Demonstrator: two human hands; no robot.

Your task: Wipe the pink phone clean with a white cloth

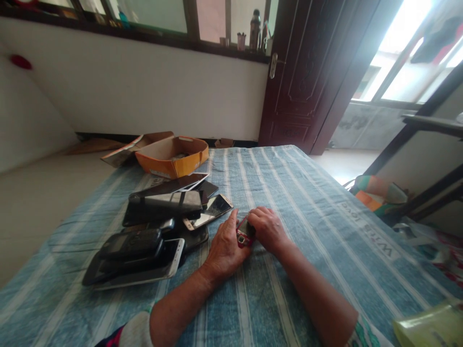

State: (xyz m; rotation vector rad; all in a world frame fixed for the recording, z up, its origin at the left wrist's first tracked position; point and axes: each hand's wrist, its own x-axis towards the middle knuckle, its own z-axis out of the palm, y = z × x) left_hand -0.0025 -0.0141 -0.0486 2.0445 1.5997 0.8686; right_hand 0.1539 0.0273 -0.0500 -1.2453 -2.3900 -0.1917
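A small red mobile phone (241, 238) with a dark screen is between my two hands, above the striped cloth. My left hand (224, 246) wraps round its left side and bottom, with the thumb pointing up along the edge. From the right, my right hand (266, 228) grips the phone's upper right side with bent fingers that hide part of it. Just beyond my left hand lies a gold-framed smartphone (211, 212) with a shiny screen. To the left are a white-edged smartphone (173, 260), a black phone (132, 245) on top of others, and several more dark devices in a loose pile.
An orange cardboard box (191, 161) with its lid raised stands at the table's far left, with some items inside. The blue striped tablecloth (311, 217) covers the table. A yellow packet (430, 325) lies at the near right corner. A dark red door (304, 72) stands behind.
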